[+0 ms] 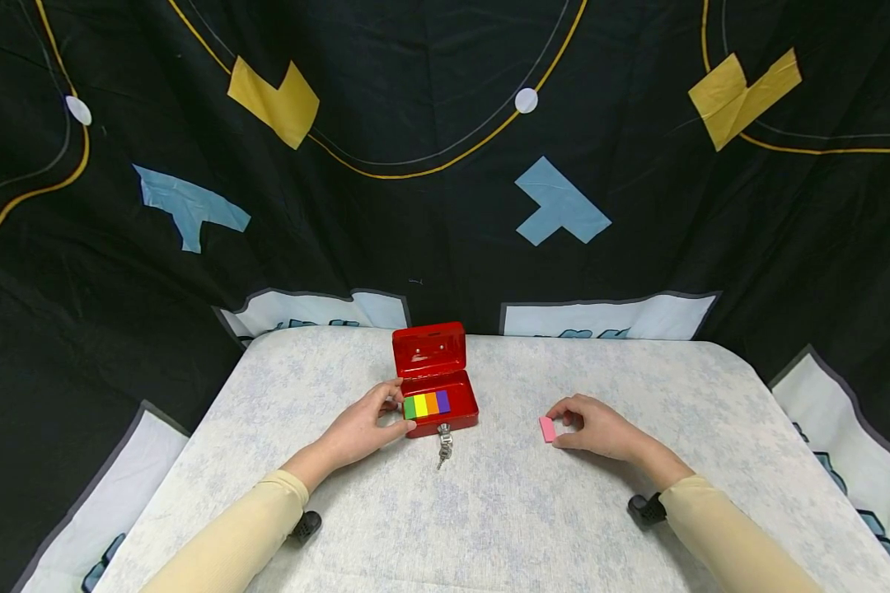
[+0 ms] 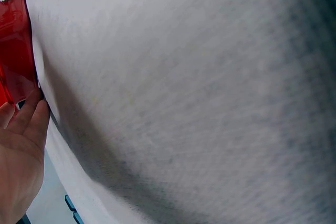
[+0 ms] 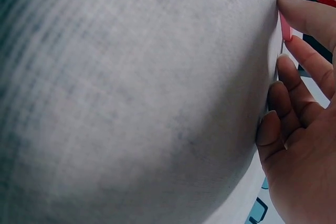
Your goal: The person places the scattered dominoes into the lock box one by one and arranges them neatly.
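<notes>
A small red cash box (image 1: 470, 395) stands on the table with its lid (image 1: 430, 350) raised. Inside, against its left end, lies a row of green, yellow, orange and purple blocks (image 1: 432, 403). My left hand (image 1: 359, 424) holds the box's left end, thumb at the front corner and index finger toward the hinge side. Keys (image 1: 445, 445) hang from the lock at the front. To the right of the box, my right hand (image 1: 601, 428) pinches a flat pink block (image 1: 546, 429) by its near and far ends, thumb nearest me. The block is at the tabletop.
A pale patterned cloth covers the table (image 1: 504, 511). Behind it hangs a black curtain (image 1: 415, 239) with yellow and blue shapes. Dark wrist devices (image 1: 647, 511) sit under both forearms.
</notes>
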